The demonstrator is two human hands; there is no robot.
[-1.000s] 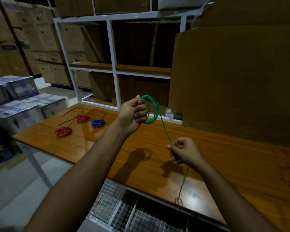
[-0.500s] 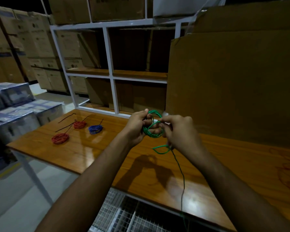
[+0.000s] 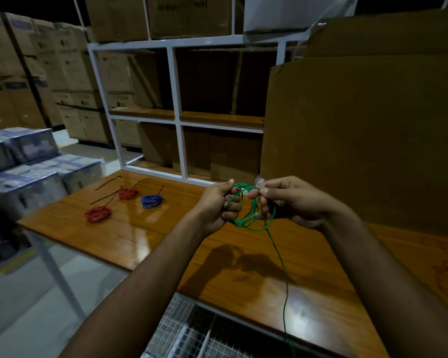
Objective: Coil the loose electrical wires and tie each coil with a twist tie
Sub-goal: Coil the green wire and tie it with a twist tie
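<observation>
A green wire coil (image 3: 248, 218) hangs in the air above the wooden table (image 3: 145, 236), held between both hands. My left hand (image 3: 217, 205) grips its left side with curled fingers. My right hand (image 3: 292, 200) pinches the coil's top right, fingers curled round the strands. A loose green tail (image 3: 282, 270) drops from the coil and runs down past the table's front edge. On the table's left lie two red coils (image 3: 98, 213) (image 3: 127, 193) and a blue coil (image 3: 151, 201), each with a dark tie sticking out.
A large cardboard sheet (image 3: 360, 138) stands against the table's back right. A white shelf frame (image 3: 176, 112) with boxes rises behind. Wrapped cartons (image 3: 23, 171) sit left of the table. A wire mesh rack (image 3: 197, 332) lies below the front edge.
My right hand came up from the loose wire below to the coil, bringing another loop. Both hands now hold the coil close together and lower than a second ago.
</observation>
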